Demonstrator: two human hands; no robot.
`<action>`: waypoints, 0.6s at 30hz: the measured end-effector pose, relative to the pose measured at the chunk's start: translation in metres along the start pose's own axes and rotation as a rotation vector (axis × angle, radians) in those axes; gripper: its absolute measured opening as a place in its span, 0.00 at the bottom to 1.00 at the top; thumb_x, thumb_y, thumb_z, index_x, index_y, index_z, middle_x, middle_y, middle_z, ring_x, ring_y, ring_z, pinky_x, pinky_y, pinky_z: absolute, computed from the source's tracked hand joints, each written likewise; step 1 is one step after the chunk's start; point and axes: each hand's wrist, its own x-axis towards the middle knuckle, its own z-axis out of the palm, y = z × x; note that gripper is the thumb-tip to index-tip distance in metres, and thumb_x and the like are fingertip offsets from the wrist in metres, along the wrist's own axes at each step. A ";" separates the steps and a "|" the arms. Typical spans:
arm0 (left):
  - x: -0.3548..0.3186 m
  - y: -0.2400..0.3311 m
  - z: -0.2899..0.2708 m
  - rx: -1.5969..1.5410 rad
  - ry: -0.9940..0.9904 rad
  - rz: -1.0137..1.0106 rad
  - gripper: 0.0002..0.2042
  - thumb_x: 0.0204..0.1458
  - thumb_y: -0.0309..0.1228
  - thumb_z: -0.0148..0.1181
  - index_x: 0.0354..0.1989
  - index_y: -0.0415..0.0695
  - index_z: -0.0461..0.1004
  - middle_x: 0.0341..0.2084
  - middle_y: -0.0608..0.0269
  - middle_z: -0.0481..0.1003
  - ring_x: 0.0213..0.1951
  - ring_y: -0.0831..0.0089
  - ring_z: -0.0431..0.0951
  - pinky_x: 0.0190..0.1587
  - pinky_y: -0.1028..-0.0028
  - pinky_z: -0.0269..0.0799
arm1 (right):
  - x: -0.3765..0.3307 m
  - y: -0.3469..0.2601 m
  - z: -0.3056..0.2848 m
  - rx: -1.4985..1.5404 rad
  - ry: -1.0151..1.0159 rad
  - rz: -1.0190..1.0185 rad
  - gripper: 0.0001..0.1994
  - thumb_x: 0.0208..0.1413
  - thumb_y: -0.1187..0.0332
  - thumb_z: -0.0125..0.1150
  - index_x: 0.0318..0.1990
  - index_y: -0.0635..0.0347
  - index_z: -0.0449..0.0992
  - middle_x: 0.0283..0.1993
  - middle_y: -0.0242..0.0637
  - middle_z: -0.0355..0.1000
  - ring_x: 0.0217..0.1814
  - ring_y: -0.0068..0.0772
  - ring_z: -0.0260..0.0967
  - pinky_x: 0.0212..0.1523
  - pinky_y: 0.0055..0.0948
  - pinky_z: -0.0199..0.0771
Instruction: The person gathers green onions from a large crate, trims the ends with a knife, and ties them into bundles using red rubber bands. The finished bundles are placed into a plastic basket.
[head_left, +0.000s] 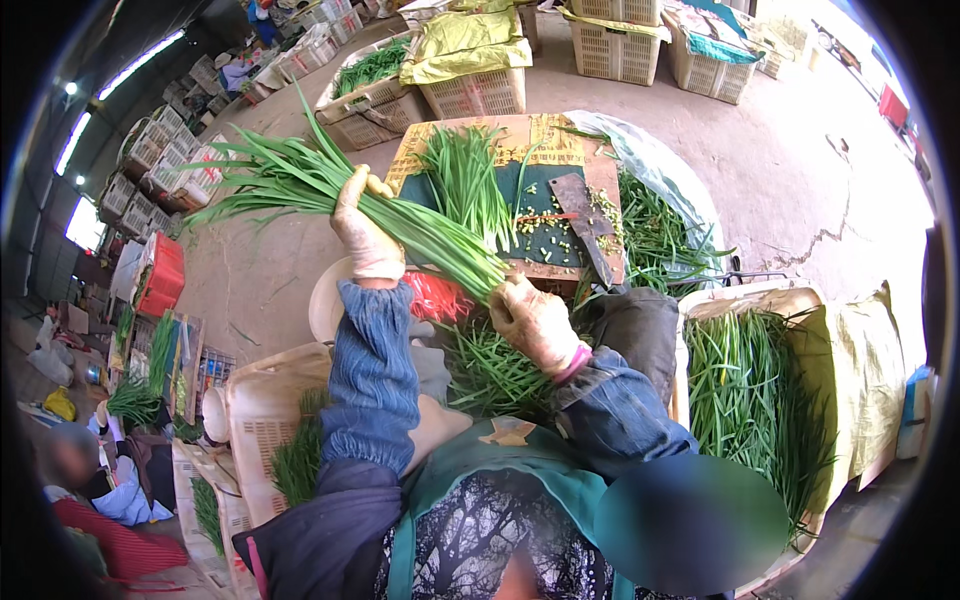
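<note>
"What did the left hand (366,228) hold?"
"Its grip was closed round a bunch of greens (435,232), slanting across the worktop's (540,178) near-left corner."
"And the right hand (535,322)?"
"Its grip pinched the stem ends (490,274)."
"Farther right, a knife (592,230) lay on the worktop."

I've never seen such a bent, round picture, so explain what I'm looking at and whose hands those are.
There is no machine: these are a person's own hands. A wide fisheye camera worn on the head looks down, which is why straight edges bend. The left hand grips a bundle of long green leaves, and the right hand is at its stalk end. On the board in front lie another green bunch, a broad blade and small cut pieces. More greens fill a crate on the person's right.
</note>
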 end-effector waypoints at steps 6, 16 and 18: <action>-0.001 0.008 0.017 0.055 0.026 0.021 0.06 0.54 0.30 0.62 0.27 0.45 0.71 0.20 0.69 0.68 0.24 0.73 0.70 0.41 0.67 0.73 | -0.013 -0.008 -0.022 0.073 0.042 0.063 0.19 0.44 0.65 0.73 0.45 0.50 0.74 0.37 0.33 0.72 0.35 0.38 0.75 0.33 0.33 0.75; -0.030 -0.023 0.047 0.272 -0.423 -0.513 0.14 0.52 0.24 0.64 0.48 0.42 0.75 0.37 0.61 0.79 0.38 0.67 0.80 0.46 0.67 0.77 | 0.068 0.013 -0.022 0.746 -0.209 0.460 0.32 0.55 0.55 0.69 0.61 0.63 0.67 0.45 0.54 0.77 0.48 0.55 0.75 0.50 0.40 0.75; -0.024 -0.010 0.052 0.301 -0.630 -0.693 0.18 0.53 0.23 0.62 0.53 0.39 0.73 0.46 0.57 0.78 0.47 0.64 0.79 0.55 0.62 0.76 | 0.061 0.033 -0.021 1.014 -0.331 0.454 0.29 0.58 0.56 0.66 0.61 0.65 0.68 0.45 0.48 0.76 0.47 0.47 0.75 0.48 0.36 0.76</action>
